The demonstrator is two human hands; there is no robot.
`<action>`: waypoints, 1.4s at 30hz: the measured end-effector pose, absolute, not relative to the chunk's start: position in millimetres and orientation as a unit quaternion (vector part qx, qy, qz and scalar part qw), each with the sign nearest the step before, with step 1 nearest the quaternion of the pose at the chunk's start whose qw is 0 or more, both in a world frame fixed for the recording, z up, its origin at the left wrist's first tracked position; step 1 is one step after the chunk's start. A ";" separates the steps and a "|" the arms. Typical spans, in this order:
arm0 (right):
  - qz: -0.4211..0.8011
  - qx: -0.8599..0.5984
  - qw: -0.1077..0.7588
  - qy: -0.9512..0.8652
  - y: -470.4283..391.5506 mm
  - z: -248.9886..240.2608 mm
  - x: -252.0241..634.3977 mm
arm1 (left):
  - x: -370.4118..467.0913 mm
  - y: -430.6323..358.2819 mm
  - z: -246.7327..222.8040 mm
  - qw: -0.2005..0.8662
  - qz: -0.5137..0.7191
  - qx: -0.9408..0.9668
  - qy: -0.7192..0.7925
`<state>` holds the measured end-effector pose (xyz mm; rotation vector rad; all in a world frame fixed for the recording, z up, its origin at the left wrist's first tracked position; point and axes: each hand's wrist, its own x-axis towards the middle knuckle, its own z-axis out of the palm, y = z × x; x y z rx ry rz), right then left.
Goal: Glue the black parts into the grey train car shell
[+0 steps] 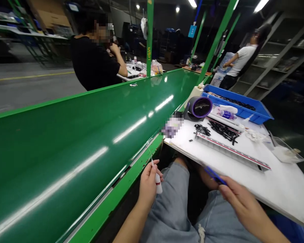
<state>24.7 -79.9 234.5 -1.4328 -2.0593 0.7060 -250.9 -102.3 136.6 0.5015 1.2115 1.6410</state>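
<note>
My left hand point(150, 179) is closed around a small white glue bottle point(158, 185) with a thin pointed nozzle, held tip up above my left thigh. In my right hand point(234, 192) is a slim blue tool point(214, 174), pinched near its rear end and pointing away to the left; its exact kind is unclear. It is beside the near edge of the white table point(233, 165). On that table lie a long pale rail point(233, 150) with a red stripe and piles of small black parts point(223, 131).
A green conveyor belt point(91, 135) runs along my left. A purple-rimmed fan point(201, 107), a blue bin point(262, 113) of dark parts and a clear tray point(285, 150) stand on the table. One person point(96, 64) sits across the belt; another point(236, 64) stands far right.
</note>
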 end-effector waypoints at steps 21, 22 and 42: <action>0.080 -0.266 0.015 -0.961 22.3 207.8 -113.3 | -254.3 -117.3 136.5 0.530 0.652 0.165 0.517; 0.081 -0.260 0.011 -0.962 23.1 208.0 -113.1 | -255.0 -117.5 136.7 0.529 0.651 0.165 0.519; 0.064 -0.239 -0.022 -0.969 19.4 203.1 -118.3 | -255.8 -118.2 137.2 0.512 0.642 0.172 0.545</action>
